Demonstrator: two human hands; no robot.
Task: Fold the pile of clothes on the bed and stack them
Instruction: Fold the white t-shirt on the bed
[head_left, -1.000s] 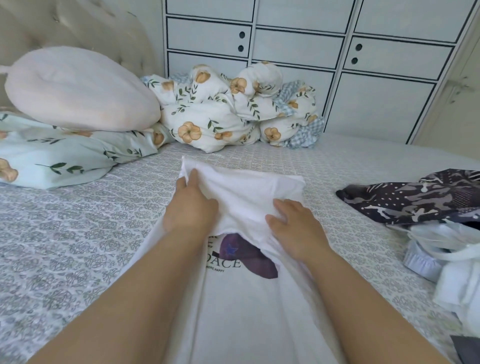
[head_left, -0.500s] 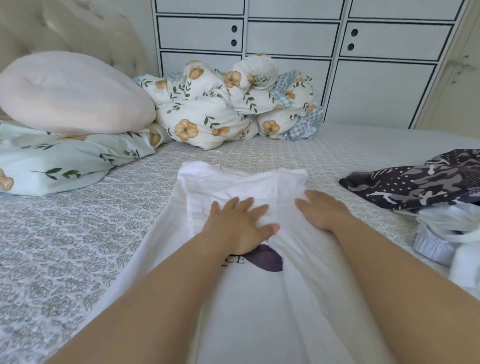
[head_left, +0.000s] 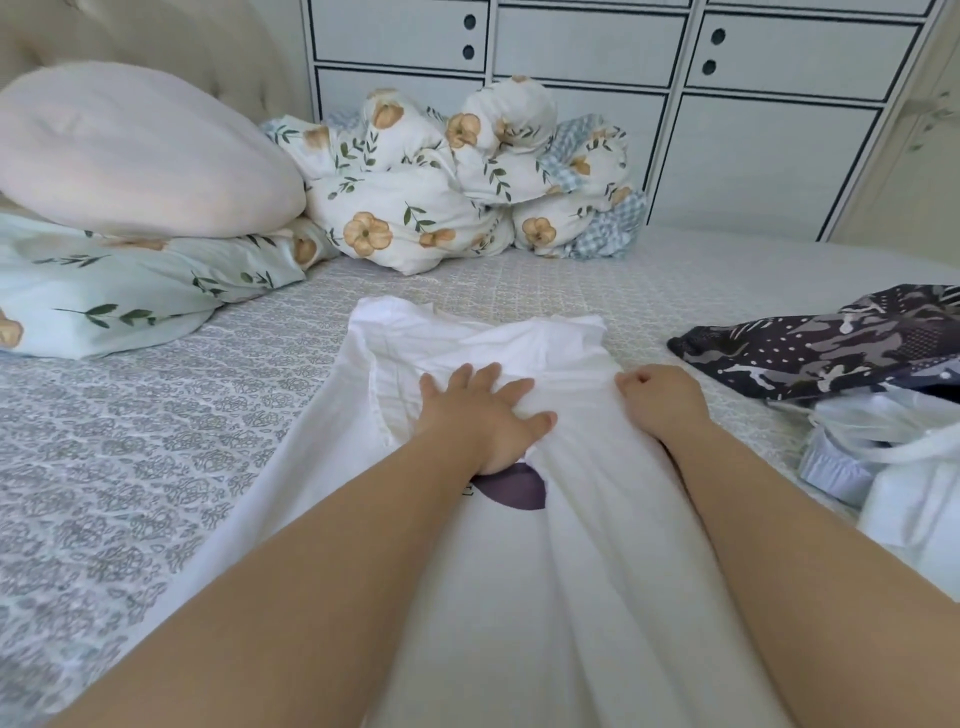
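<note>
White T-shirt (head_left: 597, 519) lies flat down the middle of the bed (head_left: 130, 493), its far end doubled over and a dark print showing just below the left hand. At the far left a pink pillow (head_left: 140, 150) sits on a leaf-patterned one, and a bundled floral duvet (head_left: 441, 208) is heaped beyond the shirt's top edge, well apart from it.

The left hand (head_left: 483, 415) rests palm-down on the folded-over cloth, fingers straight and spread, pressing the layer flat. The right hand (head_left: 662, 397) sits at the shirt's right edge with its fingers curled in; they seem to be pinching the fabric there, though the grip itself is hidden under the knuckles.

Further right lies the unfolded pile: a dark camouflage garment (head_left: 831, 343) on top of white clothes (head_left: 893, 457).

My guess is that the fold is being smoothed. The risk is the right edge: if that hand tugs sideways while the left presses only the centre, the thin cloth may bunch or skew, leaving a crooked fold. A loose sleeve could also slide out of the layer.
</note>
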